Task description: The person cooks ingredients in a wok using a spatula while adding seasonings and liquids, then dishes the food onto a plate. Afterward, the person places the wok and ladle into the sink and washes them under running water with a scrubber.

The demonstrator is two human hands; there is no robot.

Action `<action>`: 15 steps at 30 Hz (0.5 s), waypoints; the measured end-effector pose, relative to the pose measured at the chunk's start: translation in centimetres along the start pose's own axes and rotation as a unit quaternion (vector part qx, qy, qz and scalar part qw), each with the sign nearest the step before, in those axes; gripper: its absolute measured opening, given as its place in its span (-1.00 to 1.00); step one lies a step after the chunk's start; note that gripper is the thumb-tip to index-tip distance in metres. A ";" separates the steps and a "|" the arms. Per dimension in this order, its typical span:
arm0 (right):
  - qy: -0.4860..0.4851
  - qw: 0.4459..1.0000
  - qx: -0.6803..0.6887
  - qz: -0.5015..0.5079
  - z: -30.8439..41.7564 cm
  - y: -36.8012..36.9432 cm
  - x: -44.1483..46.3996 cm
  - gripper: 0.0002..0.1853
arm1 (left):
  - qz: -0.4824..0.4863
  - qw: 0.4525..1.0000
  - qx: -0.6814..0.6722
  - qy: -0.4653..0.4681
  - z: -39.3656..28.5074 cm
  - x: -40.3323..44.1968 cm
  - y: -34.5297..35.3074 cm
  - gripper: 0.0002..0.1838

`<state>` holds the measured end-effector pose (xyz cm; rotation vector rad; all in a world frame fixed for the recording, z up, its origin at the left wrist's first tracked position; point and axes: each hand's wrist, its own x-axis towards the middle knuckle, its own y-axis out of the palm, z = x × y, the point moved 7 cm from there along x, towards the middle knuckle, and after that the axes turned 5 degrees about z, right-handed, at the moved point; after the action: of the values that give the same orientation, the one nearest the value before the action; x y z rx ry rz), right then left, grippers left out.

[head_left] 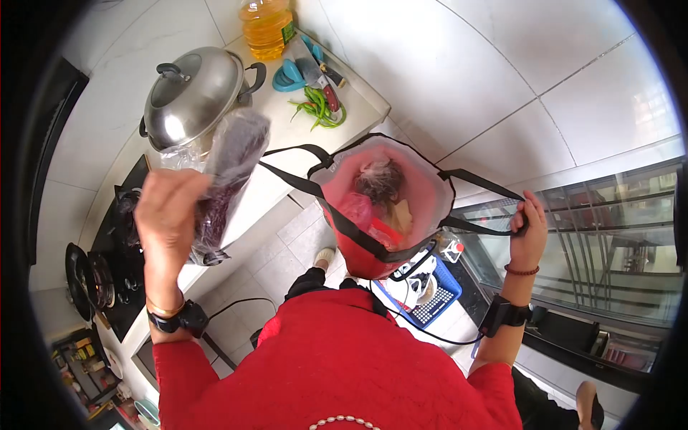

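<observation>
My left hand (168,208) is closed on a clear plastic bag of dark purple contents (240,147), raised beside the counter. What the contents are, I cannot make out. At the right, my right hand (530,218) grips one black strap (484,185) of a red tote bag (355,251) with black trim. The tote's mouth gapes upward in front of my body. Inside it lie a dark bundle in clear plastic (380,179), a pink plastic bag (355,208) and a tan piece (401,217). Its other strap stretches left, past the plastic bag.
On the counter (358,136) are a lidded steel wok (193,97), an oil bottle (266,29), a knife (315,75) and green peppers (315,107). A black gas stove (129,287) lies left. A blue basket (448,287) sits on the floor; a glass-fronted cabinet (609,251) stands right.
</observation>
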<state>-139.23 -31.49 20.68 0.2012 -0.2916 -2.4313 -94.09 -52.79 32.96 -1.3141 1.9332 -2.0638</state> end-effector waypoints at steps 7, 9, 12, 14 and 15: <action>-0.032 0.999 -0.023 -0.030 0.9 -2.4 0.2 -0.74 | 0.141 0.981 0.102 0.089 5.4 -6.4 14.6 -0.61; -0.024 0.999 -0.029 -0.024 0.8 -2.4 -0.2 -0.73 | 0.221 0.962 0.110 0.112 5.5 -9.3 20.5 -0.53; -0.020 1.000 -0.012 -0.018 0.8 -2.2 -1.2 -0.74 | 0.210 0.959 0.117 0.153 3.5 -11.6 25.5 -0.52; -0.035 0.999 -0.007 -0.018 1.4 -2.3 -1.7 -0.75 | 0.231 0.958 0.113 0.126 5.3 -11.5 28.0 -0.52; -0.037 0.999 -0.009 -0.009 1.7 -2.2 -1.9 -0.74 | 0.239 0.958 0.107 0.117 6.2 -10.7 28.5 -0.54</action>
<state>-139.48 -28.35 21.89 0.1057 -0.3019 -2.4621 -98.13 -58.62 2.74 -0.5111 1.8051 -2.1551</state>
